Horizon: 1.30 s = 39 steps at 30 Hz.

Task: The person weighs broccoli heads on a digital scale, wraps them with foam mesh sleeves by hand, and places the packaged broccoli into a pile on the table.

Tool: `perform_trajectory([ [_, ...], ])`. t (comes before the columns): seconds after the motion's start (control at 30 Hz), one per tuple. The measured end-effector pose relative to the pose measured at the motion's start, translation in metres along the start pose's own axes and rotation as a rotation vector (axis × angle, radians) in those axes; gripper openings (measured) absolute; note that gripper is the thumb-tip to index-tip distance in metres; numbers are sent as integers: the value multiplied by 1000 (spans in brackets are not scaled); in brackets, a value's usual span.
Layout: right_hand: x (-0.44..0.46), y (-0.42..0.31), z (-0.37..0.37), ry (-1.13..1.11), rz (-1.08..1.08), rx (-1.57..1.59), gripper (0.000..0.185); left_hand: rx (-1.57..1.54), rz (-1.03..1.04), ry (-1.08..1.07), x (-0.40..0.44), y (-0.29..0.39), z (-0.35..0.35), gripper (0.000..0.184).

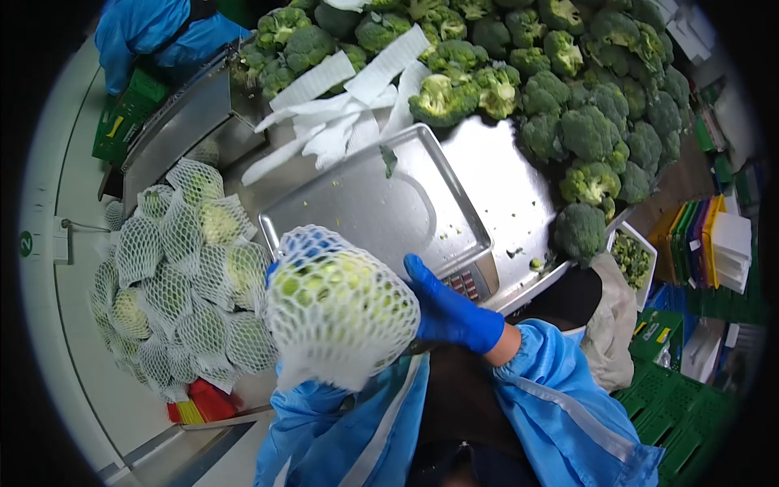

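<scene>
A broccoli head in a white foam net (345, 304) is held up in front of my body, near the metal tray. My left hand (305, 245), in a blue glove, grips it from the far left side. Blue glove shows through the mesh at the top, while the rest of that hand is hidden. At the broccoli's right edge is my right hand (450, 308), also gloved in blue. Its thumb stands up apart from the net; the other fingers go behind the net's edge, partly hidden. Just beyond both hands lies the weighing scale's metal tray (357, 207), with a leaf scrap on it.
Netted broccoli (182, 268) is piled at the left. Loose foam nets (341, 109) lie behind the scale. Bare broccoli heads (584, 122) are heaped at the back right. Green crates (677, 418) stand at lower right. A person in blue sleeves (158, 36) is at upper left.
</scene>
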State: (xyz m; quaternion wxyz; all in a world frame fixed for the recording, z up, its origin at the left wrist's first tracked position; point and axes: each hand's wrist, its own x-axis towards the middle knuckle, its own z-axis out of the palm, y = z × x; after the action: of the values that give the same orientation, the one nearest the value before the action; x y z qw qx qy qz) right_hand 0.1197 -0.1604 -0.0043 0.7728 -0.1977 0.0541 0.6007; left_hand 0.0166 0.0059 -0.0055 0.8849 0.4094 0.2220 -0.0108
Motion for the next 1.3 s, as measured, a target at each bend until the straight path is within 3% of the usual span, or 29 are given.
perform_trajectory([
  [0.1, 9, -13, 7, 123, 9, -3, 60, -5, 223, 176, 24, 23, 3, 39],
  [0.17, 28, -43, 4, 95, -202, -255, 63, 51, 405, 282, 40, 42, 4, 38],
  [0.27, 68, -68, 34, 181, -539, -811, 72, 48, 483, 26, 55, 53, -20, 46],
  [0.33, 99, -65, 44, 105, -590, -1068, 82, 74, 638, -44, 64, 51, -38, 60],
  [0.4, 111, -68, 59, 3, -631, -1087, 84, -81, 473, 116, 93, 73, -94, 56],
  [0.47, 114, -77, 55, -9, -517, -982, 75, -346, 447, 430, 115, 122, -88, 51],
  [0.53, 114, -96, 30, 8, -492, -947, 55, -178, 704, 454, 143, 168, -134, 49],
  [0.57, 108, -109, 21, 98, -541, -937, 37, 726, 820, 536, 149, 193, -151, 49],
  [0.6, 103, -125, 3, 199, -531, -948, 31, 1534, 1019, 823, 156, 219, -169, 50],
  [0.63, 99, -139, -16, 291, -609, -881, 29, 1823, 1197, 923, 172, 248, -204, 55],
  [0.67, 95, -153, -26, 431, -766, -918, 27, 2050, 1418, 873, 191, 287, -253, 61],
  [0.7, 93, -171, -46, 507, -881, -1019, 25, 2089, 1381, 808, 203, 318, -273, 64],
  [0.77, 86, -204, -69, 681, -1092, -1572, 38, 1795, 924, 920, 232, 356, -305, 59],
  [0.8, 85, -217, -68, 696, -1172, -1912, 48, 1786, 920, 896, 252, 373, -326, 59],
  [0.83, 87, -227, -64, 697, -1028, -2114, 58, 998, 859, 782, 274, 390, -347, 51],
  [0.9, 103, -236, -74, 693, -719, -2442, 79, 240, 713, 622, 293, 397, -349, 44],
  [1.0, 121, -236, -101, 834, -638, -2792, 80, -5, 695, 726, 285, 378, -322, 42],
  [1.07, 121, -242, -117, 867, -844, -2627, 59, 406, 871, 855, 276, 357, -315, 40],
  [1.13, 110, -249, -119, 767, -871, -2421, 54, 1041, 1277, 1061, 258, 299, -227, 40],
  [1.17, 106, -250, -126, 750, -998, -2281, 50, 1284, 1421, 919, 250, 276, -195, 37],
  [1.2, 99, -253, -133, 756, -1090, -2129, 44, 1301, 1335, 645, 244, 251, -163, 36],
  [1.27, 85, -242, -101, 863, -919, -1226, 38, 1381, 1218, 155, 244, 210, -121, 35],
  [1.3, 74, -235, -84, 870, -946, -1157, 36, 1556, 1101, -19, 243, 200, -93, 35],
])
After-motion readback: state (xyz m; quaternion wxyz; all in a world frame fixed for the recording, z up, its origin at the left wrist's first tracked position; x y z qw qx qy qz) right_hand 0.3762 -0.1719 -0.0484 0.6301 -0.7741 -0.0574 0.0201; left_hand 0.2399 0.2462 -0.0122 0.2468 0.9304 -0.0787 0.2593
